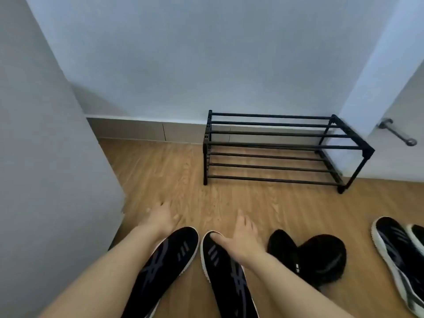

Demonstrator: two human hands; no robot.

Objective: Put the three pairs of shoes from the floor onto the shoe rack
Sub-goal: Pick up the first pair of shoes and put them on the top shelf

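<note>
A black two-tier shoe rack (284, 146) of thin bars stands bare against the far wall. On the wooden floor near me lies a pair of black sneakers with white soles, one on the left (167, 262) and one on the right (227, 278). My left hand (161, 218) hovers open just past the left sneaker's toe. My right hand (241, 237) is open with its thumb on the right sneaker's toe. A plain black pair (309, 255) sits to the right. A third black pair with white soles (399, 253) lies at the right edge.
A grey wall or cabinet side (57, 168) closes the left. A white door with a metal lever handle (397, 131) is right of the rack. Bare wooden floor (160, 171) lies between me and the rack.
</note>
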